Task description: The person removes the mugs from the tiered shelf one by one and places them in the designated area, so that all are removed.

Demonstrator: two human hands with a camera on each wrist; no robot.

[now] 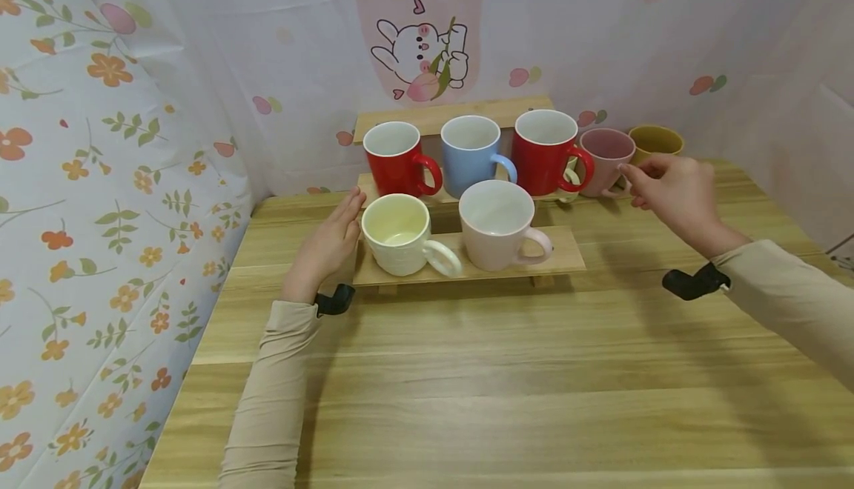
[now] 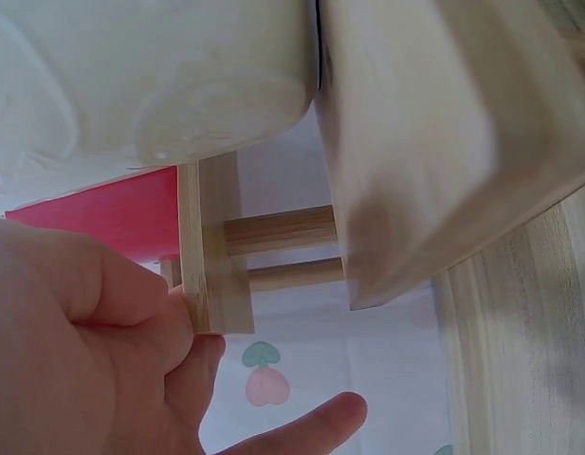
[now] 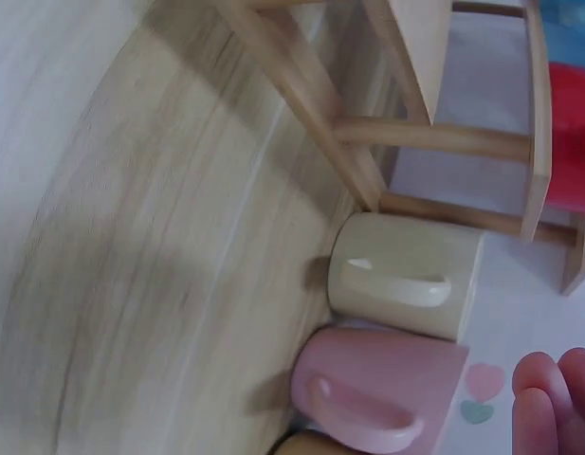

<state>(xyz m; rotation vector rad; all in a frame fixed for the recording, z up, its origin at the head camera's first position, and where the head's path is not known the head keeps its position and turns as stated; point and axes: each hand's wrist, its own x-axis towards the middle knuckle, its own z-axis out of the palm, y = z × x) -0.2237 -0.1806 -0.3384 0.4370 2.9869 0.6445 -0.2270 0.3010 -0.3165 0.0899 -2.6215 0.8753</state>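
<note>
My left hand touches the left end of the wooden tiered rack, fingers against the middle board's edge. Beside it on the lowest board is a pale yellow mug, and a pale pink mug stands to its right. Behind them, two red mugs flank a blue mug. My right hand hovers at the rack's right, fingers loosely bent and holding nothing. Nearest to it is a dusty pink mug, next to a cream mug.
A mustard mug stands behind the right hand, at the row's far end. The rack's top board lies behind the red and blue mugs. Wooden table surface extends in front, and a patterned cloth hangs behind.
</note>
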